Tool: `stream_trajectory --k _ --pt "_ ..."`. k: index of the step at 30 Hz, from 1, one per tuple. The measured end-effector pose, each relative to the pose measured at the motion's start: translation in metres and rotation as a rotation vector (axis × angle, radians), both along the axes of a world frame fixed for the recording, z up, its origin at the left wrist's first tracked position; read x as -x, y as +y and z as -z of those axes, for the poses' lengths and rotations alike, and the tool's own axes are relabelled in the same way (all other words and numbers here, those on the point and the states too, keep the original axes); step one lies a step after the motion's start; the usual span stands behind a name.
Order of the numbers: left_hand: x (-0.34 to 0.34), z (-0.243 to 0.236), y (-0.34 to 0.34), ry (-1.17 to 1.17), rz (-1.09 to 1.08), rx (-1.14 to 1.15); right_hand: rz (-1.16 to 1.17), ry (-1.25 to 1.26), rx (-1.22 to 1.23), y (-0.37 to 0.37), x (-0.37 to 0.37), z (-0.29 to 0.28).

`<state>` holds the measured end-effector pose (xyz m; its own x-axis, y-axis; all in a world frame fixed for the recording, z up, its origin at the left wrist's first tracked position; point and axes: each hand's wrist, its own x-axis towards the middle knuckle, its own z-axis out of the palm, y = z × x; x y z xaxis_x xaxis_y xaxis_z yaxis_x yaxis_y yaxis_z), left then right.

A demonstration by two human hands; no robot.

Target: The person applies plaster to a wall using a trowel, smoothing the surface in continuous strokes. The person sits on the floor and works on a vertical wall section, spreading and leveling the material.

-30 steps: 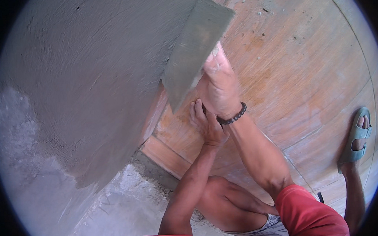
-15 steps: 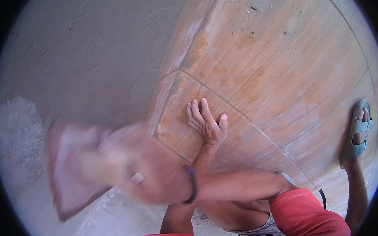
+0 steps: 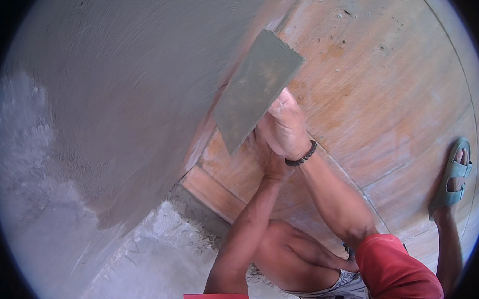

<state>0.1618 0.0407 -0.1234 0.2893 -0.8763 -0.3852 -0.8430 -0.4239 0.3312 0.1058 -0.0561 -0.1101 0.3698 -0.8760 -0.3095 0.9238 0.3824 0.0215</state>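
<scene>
My right hand [image 3: 289, 123], with a dark beaded bracelet at the wrist, grips a plastering float [image 3: 261, 87]. The float is a flat rectangular plate, tilted so that its face, coated in grey mortar, shows; the hand and the plate's back hide its handle. It hangs over the border between the wet grey plaster [image 3: 140, 84] and the wood-look tiles [image 3: 365, 101]. My left hand [image 3: 270, 161] is low over the tiles, just behind the right hand. The right hand and the float cover its fingers.
Along the plaster's edge runs a narrow tile strip [image 3: 196, 146]. Pale, rough concrete [image 3: 163, 249] lies at lower left. Small crumbs of mortar [image 3: 347, 12] are scattered on the far tiles. My bent knee [image 3: 286, 238] is close below; a sandalled foot [image 3: 454, 175] rests at right.
The right hand has swung the float from the plaster at left up and right, turning its mortar-coated face into view. The left hand, earlier spread on the tile, is now mostly covered.
</scene>
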Motion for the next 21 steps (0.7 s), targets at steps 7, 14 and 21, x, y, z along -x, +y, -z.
stream_trajectory --k 7,14,21 --pt "-0.012 0.02 0.034 -0.077 -0.007 0.011 -0.081 -0.013 0.023 -0.002 -0.015 -0.008" --pt "-0.003 0.014 0.028 -0.067 0.065 0.036 0.003 0.119 -0.03 0.001 -0.02 -0.016" --pt "-0.007 0.0 0.028 -0.296 0.252 0.221 -0.112 0.541 -0.196 -0.007 -0.056 -0.097"
